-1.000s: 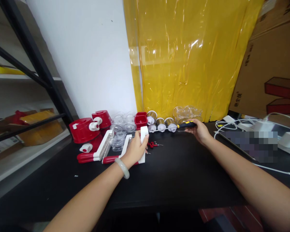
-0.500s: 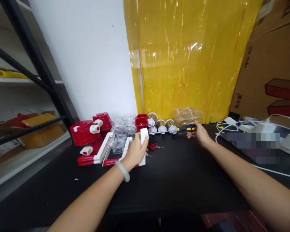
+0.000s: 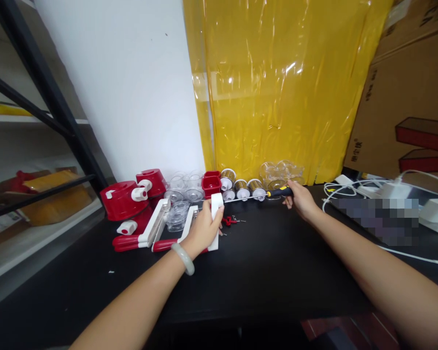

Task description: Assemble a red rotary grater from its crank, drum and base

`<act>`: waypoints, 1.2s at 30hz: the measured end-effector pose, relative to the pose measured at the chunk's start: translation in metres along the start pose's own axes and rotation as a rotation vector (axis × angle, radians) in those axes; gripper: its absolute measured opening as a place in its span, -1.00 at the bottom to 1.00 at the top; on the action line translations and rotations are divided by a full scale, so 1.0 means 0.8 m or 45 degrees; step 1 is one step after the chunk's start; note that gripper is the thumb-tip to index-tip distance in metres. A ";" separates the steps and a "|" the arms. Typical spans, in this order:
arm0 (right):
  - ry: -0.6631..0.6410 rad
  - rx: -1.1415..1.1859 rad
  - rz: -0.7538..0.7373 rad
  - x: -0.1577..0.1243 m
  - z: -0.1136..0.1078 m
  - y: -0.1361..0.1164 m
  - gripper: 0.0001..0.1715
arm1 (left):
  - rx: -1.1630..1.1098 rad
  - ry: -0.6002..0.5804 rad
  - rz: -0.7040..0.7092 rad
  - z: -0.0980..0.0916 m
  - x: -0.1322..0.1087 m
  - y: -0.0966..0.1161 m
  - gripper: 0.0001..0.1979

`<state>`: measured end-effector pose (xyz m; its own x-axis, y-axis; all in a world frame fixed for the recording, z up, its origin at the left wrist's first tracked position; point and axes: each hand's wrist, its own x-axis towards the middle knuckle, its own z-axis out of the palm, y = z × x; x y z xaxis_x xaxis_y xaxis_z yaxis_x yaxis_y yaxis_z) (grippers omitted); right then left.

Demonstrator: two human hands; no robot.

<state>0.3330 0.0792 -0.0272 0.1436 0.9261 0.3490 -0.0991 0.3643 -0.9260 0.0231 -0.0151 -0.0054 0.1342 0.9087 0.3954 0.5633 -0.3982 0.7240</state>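
A person's left hand (image 3: 205, 223) grips an upright, smooth white plastic part (image 3: 215, 203) above a matte black table (image 3: 263, 277), fingers curled closed around it, as the right hand (image 3: 299, 200) wraps closed around the black-and-yellow handle of a screwdriver (image 3: 278, 192). The tool's slender metal shaft runs nearly level to the part's upper end (whether its tip sits in a screw cannot be told). A rounded, pale bracelet (image 3: 183, 258) rings the left wrist. Just beside the left hand lie slim white arms with ribbed red grips (image 3: 127, 242) and a small red clamp-like piece (image 3: 228, 220) with metal pins. Behind stand cylindrical metal drums (image 3: 256, 187) with perforated walls and white ends, glossy red square-mouthed cups (image 3: 211, 183) and rounded clear plastic pieces (image 3: 282, 171). Bulky red housings (image 3: 119, 200) sit at left, before a wrinkled, shiny yellow plastic curtain (image 3: 277, 97) and a plain white wall (image 3: 131, 87).
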 end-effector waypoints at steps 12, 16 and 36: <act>0.034 0.196 0.111 0.004 -0.001 -0.003 -0.78 | 0.010 -0.016 -0.030 -0.001 0.000 0.003 -0.64; -0.014 0.098 0.042 0.005 -0.002 0.003 -0.64 | 0.007 -0.018 -0.040 -0.001 -0.001 0.001 -0.62; 0.003 0.118 0.059 0.006 -0.003 0.004 -0.73 | 0.003 -0.014 -0.054 -0.002 -0.001 0.005 -0.60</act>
<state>0.3357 0.0842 -0.0287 0.1393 0.9418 0.3058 -0.1963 0.3290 -0.9237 0.0238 -0.0175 -0.0020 0.1191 0.9260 0.3582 0.5707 -0.3590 0.7385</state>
